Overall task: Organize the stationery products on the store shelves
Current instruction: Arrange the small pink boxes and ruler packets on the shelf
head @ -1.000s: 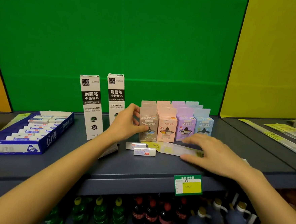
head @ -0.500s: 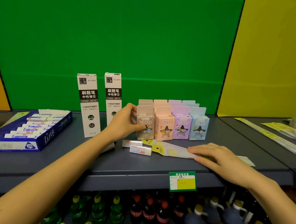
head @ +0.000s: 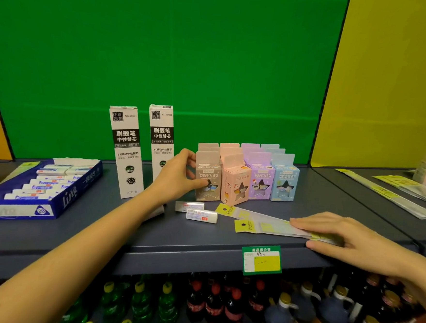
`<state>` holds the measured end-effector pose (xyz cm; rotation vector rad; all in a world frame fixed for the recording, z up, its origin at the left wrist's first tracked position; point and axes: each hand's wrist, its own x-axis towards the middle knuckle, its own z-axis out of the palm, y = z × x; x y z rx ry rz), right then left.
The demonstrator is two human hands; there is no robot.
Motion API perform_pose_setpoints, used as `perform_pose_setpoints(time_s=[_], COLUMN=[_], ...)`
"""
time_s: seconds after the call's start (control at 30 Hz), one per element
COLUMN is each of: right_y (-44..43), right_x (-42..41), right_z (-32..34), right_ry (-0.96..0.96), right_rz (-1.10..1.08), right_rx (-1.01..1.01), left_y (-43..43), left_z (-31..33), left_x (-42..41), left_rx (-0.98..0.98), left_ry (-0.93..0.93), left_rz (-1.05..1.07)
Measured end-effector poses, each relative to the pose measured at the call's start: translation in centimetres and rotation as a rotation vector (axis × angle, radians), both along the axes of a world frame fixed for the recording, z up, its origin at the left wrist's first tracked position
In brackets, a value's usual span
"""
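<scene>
Left hand pinches grey sharpener box, leftmost of front row mid-shelf (thumb on front, fingers behind). Right hand flat, open on flat packets near shelf front edge. Step, I judge: squaring row. Next: nudge box flush against pink box.

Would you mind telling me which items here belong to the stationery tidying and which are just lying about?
Part of the job:
- grey sharpener box, held by the left hand
- flat packets under the right hand
- two loose erasers
- refill boxes
- blue eraser tray

Just lying about:
- drink bottles below
- price tag
</scene>
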<state>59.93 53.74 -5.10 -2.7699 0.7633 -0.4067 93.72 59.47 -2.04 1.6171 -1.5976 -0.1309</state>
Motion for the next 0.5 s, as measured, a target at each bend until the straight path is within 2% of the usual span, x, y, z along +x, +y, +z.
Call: perform_pose_setpoints(time_s=[0.07,0.13,0.2,0.27,0.4,0.5], right_y=[0.0,-0.1,-0.1,-0.2,-0.1,-0.1], right_x=[-0.2,-0.2,-0.2,-0.2,-0.2,-0.4], right_z=[0.3,0.4,0.3,0.3,0.5,0.4], right_ry=[0.007,0.018,0.020,0.025,0.028,0.038], right_rz=[0.002,0.000,-0.003,-0.005,-0.011,-0.015], right_rx=[-0.013,-0.020,-0.029,-0.035,-0.027,-0.051], left_y=[0.1,0.5,1.0,1.2,-0.6,-1.7], left_z=[0.0,0.0,0.3,0.7,0.6,0.3], left_x=[0.0,-0.2,-1.0,-2.3,-4.0,-4.2], left_rx=[0.003,-0.089,-0.263,-0.334,-0.272,-0.218], left_ry=[0.013,-0.029,-0.184,-0.364,-0.705,-0.781], left_rz=[0.039,0.111,0.146,0.124,0.137,0.118])
